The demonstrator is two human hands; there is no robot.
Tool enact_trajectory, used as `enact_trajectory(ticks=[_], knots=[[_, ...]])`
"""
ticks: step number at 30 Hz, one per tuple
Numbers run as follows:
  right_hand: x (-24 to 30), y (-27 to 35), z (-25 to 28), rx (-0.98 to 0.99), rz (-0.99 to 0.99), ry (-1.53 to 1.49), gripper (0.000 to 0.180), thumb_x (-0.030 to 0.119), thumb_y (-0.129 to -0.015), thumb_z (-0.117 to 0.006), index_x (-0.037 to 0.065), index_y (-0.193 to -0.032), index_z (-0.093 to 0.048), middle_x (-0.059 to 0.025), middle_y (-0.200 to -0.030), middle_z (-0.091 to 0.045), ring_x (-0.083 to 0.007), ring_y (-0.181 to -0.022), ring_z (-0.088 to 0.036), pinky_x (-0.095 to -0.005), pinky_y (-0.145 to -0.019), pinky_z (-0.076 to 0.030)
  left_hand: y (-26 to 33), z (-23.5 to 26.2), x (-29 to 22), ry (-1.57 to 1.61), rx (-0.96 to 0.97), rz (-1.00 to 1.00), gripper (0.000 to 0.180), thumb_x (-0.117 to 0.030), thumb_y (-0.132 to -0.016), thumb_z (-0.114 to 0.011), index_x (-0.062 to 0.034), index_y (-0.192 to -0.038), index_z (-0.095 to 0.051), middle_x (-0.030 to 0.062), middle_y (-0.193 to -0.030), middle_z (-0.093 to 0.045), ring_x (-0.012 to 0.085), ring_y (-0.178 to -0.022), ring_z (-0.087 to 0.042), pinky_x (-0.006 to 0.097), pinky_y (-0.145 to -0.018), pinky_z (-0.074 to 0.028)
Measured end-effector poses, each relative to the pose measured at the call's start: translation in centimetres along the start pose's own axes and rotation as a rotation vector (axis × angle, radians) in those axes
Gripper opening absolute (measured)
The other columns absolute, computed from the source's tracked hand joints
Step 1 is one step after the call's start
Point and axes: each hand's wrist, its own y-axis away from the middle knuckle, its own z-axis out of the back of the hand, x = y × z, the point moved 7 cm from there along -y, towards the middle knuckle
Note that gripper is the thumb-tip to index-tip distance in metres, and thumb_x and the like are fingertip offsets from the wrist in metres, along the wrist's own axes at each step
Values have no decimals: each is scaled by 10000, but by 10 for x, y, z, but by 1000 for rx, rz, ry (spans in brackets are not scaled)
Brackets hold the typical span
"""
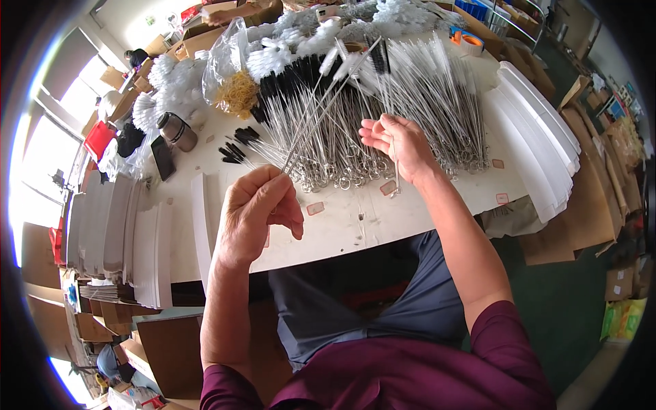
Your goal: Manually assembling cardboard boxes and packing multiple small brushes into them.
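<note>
Head view: the front edge of the white tabletop [355,239] crosses the middle of the frame, and a strip of its surface lies open between that edge and the looped ends of the brush handles. At least four small red-edged labels [315,208] dot this strip. At right, one fanned stack of white card strips [529,143] reaches the side edge; at left, stacks of long white strips [102,225] crowd the other side, with one separate strip [201,229] near the front edge.

Two hands are over the tabletop. The left hand [258,205], left of centre, is clenched, thumb against forefinger, on a few wire-handled brushes [318,123] that slant to the upper right, white bristles at the top; their exact number cannot be told. The right hand [404,145], right of centre, pinches at least one thin wire handle [395,167], its loop below the palm, other fingers loosely extended.

Upper centre, dozens of white-bristled brushes [437,96] and black-bristled brushes [294,78] overlap too much to count. Toward the upper left are one tumbler [176,131], one dark phone [162,158], one clump of yellow rubber bands [237,96] and one clear plastic bag [229,51].
</note>
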Motion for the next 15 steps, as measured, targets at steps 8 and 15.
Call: enact_trajectory(ticks=[8,15], knots=[[-9,-11,41,-159,92,62,326,248,-1053,-559,-30,-892,-616,-251,-1166,-678,-324,-1084,-695,-469,-979,-583,22,21,-19,-59,-74,-87,269,-143,-1061,-485,11,-851,-549,104,-634,-575,190,-500,-592,321,-491,-540],[43,41,48,-286,383,180,365,298,-1104,-496,-25,-980,-614,-224,-1062,-716,-281,-908,-737,-410,-840,-638,44,25,14,-63,-55,69,242,-130,-1031,-543,32,-859,-595,82,-680,-628,160,-565,-649,271,-561,-532]])
